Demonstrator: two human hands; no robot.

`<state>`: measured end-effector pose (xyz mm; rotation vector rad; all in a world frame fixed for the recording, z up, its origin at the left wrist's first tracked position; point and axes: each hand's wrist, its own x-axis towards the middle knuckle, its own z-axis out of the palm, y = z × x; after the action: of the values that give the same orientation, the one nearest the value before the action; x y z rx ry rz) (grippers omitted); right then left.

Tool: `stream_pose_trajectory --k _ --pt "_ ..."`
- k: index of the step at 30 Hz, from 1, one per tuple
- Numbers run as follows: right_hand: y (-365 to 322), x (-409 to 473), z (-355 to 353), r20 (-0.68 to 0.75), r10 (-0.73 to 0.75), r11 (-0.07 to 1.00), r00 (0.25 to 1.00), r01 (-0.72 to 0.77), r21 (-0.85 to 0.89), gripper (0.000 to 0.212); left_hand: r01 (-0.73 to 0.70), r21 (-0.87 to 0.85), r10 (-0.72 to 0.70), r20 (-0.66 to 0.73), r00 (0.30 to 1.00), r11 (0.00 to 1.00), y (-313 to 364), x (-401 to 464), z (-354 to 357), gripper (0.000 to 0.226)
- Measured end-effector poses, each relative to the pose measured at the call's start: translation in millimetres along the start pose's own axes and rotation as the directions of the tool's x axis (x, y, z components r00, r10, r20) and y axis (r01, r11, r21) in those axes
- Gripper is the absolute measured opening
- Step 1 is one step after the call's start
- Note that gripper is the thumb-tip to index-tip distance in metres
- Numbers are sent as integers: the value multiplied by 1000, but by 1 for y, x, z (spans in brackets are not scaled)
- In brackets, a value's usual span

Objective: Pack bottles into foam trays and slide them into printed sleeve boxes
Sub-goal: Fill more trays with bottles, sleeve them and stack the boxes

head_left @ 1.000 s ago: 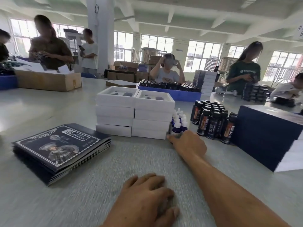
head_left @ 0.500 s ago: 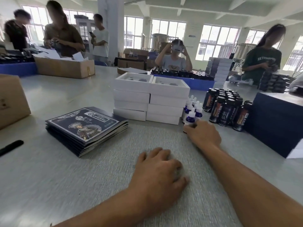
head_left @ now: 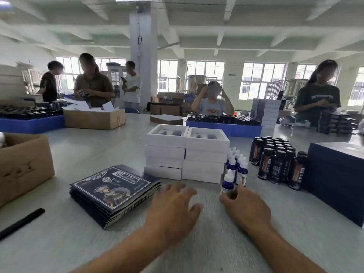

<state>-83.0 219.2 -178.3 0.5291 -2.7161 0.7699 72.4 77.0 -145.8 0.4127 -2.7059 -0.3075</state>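
Item: dropper bottle [head_left: 227, 184], lower centre-right, pinched at its base by my right hand [head_left: 245, 207]. Left hand [head_left: 173, 207], fingers spread, holds nothing. Foam trays [head_left: 187, 152] stacked centre. I'd lift it straight, sparing neighbouring bottles.

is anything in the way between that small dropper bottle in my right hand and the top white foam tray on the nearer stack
Nothing visible blocks it. The right hand grips the small blue dropper bottle with a white cap just right of the white foam tray stack. The other dropper bottles stand beside that path, so lift before crossing.
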Motion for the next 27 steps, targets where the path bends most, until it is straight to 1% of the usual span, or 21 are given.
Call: stream_pose_trajectory --k 2,3,5,6,8,11,13,14,15,17,19,21,24,27 --pt "-2 -1 -1 -2 -11 1000 1000 11 -8 24 24 39 -16 -186 982 999 -13 35 -19 47" --pt "-2 -2 -1 -6 -19 1000 1000 19 -11 25 39 57 -23 -254 967 998 -18 52 -28 48" --pt "-2 -5 -1 -5 -33 999 999 32 -16 29 66 96 -31 -324 945 993 -26 83 -43 51" --pt "-2 -6 -1 1 -37 999 999 37 -15 31 76 119 -32 -334 942 990 -30 96 -48 54" --pt "-1 -6 -1 10 -46 999 999 46 -10 35 102 176 -43 -311 949 979 -37 116 -53 58" --pt "0 -5 -1 21 -60 998 998 61 -19 42 158 263 -104 -208 973 952 -46 137 -55 65" --pt "1 -4 -1 23 -67 997 997 67 -22 42 193 272 -156 -151 976 943 -49 145 -53 67" --pt "2 -3 -1 19 -64 998 998 64 -15 41 197 281 -160 -147 976 939 -50 147 -51 66" --pt "2 -2 -1 11 -58 998 998 58 -7 39 190 297 -145 -167 975 936 -51 149 -49 63" --pt "2 -1 -2 -2 -47 999 999 47 4 35 156 325 -72 -257 964 933 -52 149 -48 54" --pt "1 0 -3 0 -44 999 999 44 12 28 106 306 0 -329 944 946 -54 145 -53 45" --pt "2 0 -3 3 -37 999 999 37 23 22 44 252 50 -354 934 967 -52 135 -59 42" --pt "3 2 -3 1 -4 999 1000 4 51 18 -20 121 65 -382 922 992 -42 98 -61 41" --pt "5 5 -6 18 78 988 997 -80 135 20 -91 94 121 -404 907 991 -25 35 -48 36"
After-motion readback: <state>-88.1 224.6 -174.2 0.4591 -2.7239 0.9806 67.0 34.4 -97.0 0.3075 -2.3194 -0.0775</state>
